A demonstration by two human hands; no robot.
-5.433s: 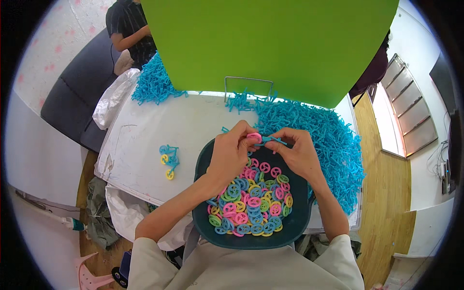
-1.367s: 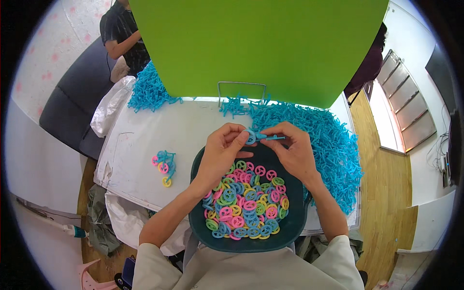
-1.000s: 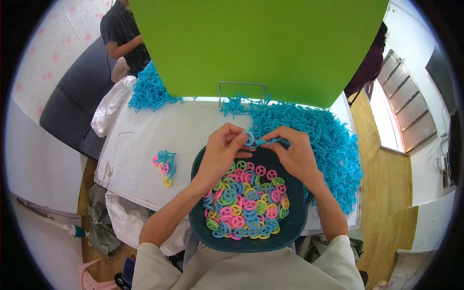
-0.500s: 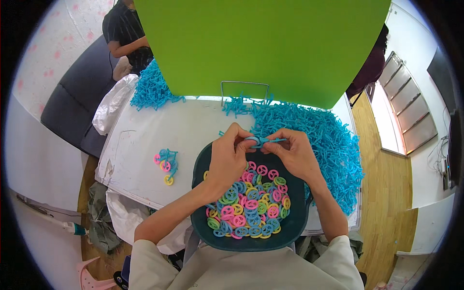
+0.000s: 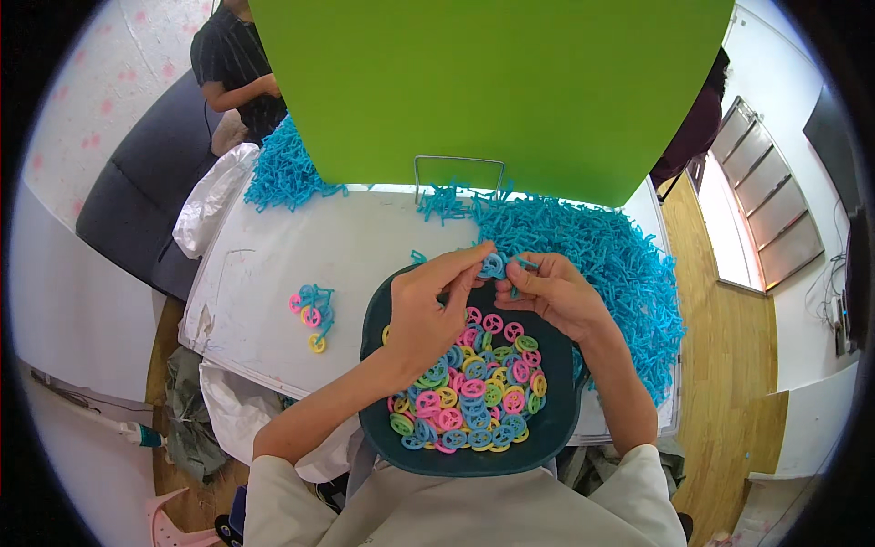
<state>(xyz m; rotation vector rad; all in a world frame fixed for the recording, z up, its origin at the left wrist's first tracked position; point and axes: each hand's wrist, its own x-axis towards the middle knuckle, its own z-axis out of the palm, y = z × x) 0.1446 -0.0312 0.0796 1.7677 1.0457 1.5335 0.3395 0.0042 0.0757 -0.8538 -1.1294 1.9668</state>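
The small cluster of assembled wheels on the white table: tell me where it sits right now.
In the head view the small cluster of wheels lies on the white table, left of the dark tray and the left hand, apart from both.

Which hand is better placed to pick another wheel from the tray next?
Probably the left hand: it hovers over the coloured wheels in the dark tray, while the right hand holds the blue piece.

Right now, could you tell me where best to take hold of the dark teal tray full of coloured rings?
Probably by the bare rim of the tray on its left side, and likewise on the right, coming in from the sides. The rim stands clear of the rings there, while the left hand and right hand occupy the far edge.
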